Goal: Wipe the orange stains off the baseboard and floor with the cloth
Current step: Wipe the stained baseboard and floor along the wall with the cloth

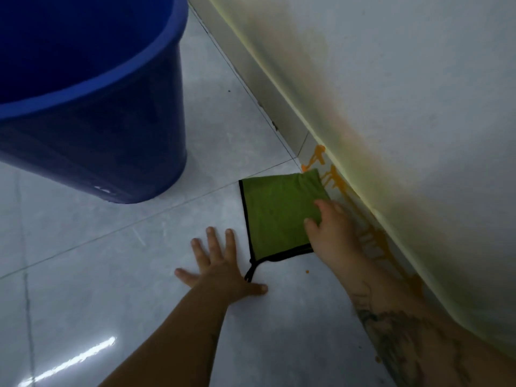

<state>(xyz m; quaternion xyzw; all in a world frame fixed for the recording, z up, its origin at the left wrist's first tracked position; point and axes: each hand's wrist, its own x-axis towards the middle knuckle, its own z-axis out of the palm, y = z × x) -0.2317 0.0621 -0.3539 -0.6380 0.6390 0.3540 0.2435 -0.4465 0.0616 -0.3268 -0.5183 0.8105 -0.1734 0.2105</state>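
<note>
My right hand point(331, 227) presses the green cloth point(276, 213) onto the floor point(139, 247) beside the orange stains point(318, 156), fingers flat. My left hand point(220, 263) lies spread, lower centre.

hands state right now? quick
Left hand: open, flat on the floor.
Right hand: on the green cloth; gripping or just pressing cannot be told.

Open floor: bare tiles point(145, 275) between bucket and hands.
Obstacles: blue bucket point(92, 121) at left, baseboard point(268, 88) at right.
</note>
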